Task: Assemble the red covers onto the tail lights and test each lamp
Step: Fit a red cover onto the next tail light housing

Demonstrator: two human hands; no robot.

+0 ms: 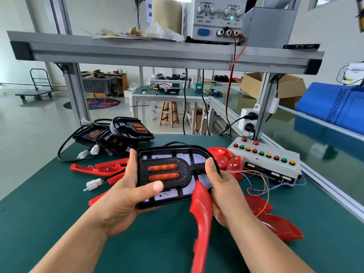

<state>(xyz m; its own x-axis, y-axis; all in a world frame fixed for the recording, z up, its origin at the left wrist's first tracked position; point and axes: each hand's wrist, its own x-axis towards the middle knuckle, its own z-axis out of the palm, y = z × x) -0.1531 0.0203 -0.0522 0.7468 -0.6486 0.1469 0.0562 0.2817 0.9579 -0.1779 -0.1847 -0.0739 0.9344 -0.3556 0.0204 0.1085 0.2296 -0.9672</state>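
Head view looks down on a green worktop (pixel 59 223), whose left edge runs diagonally from the far corner toward the near left, with open floor beyond it. Its right edge is an aluminium rail, and a second green surface lies past that. Bare mat shows in the near part, on both sides of the forearms. An aluminium shelf (pixel 157 54) crosses overhead on posts at the far corners, leaving open room beneath it above the worktop. A power supply (pixel 216 18) stands on the shelf, with red and black leads dropping from it. A white button box (pixel 266 158) sits at the far right, just beside the rail, with coloured wires (pixel 260 184) looping out of its front. A pile of black lamps (pixel 118 133) with cables lies at the far left corner, close to the edge.

The tail light (pixel 169 174) is held above the middle of the worktop, its face up and two orange bars on it. The left hand (pixel 122 198) grips its left end, thumb across the lower face. The right hand (pixel 222 186) grips its right end, thumb over the rim. A red cover (pixel 202 209), blurred, touches the lamp's lower right and slants down toward the camera against the right palm; which fingers hold it I cannot tell. Loose red covers (pixel 279 227) lie right of the hands, and others lie to the left. A white connector (pixel 92 184) rests near the left hand
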